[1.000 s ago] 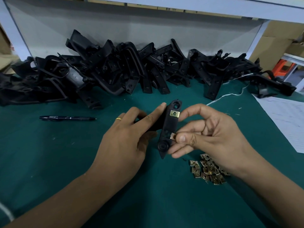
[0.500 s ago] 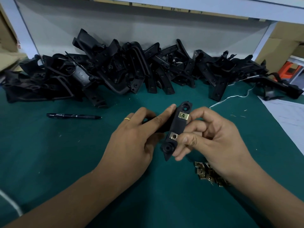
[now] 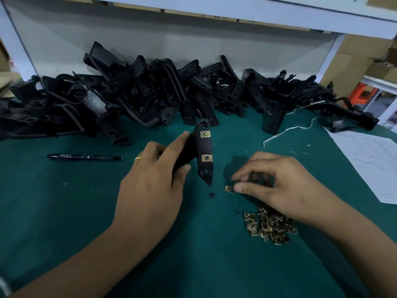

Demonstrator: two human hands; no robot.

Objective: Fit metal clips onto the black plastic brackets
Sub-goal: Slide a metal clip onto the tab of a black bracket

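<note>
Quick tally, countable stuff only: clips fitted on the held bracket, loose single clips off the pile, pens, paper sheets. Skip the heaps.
Clips fitted on the held bracket: 2 (upper clip, lower clip)
Loose single clip by the right hand: 1
Pen: 1
Paper sheet: 1
Total: 5

Light is dim and even from overhead, soft shadows pooling just under the right hand's fingers (image 3: pixel 242 187) on the green mat (image 3: pixel 64 211). Fingertips blur slightly; wide-angle bending curves the shelf edge (image 3: pixel 236 9).
</note>
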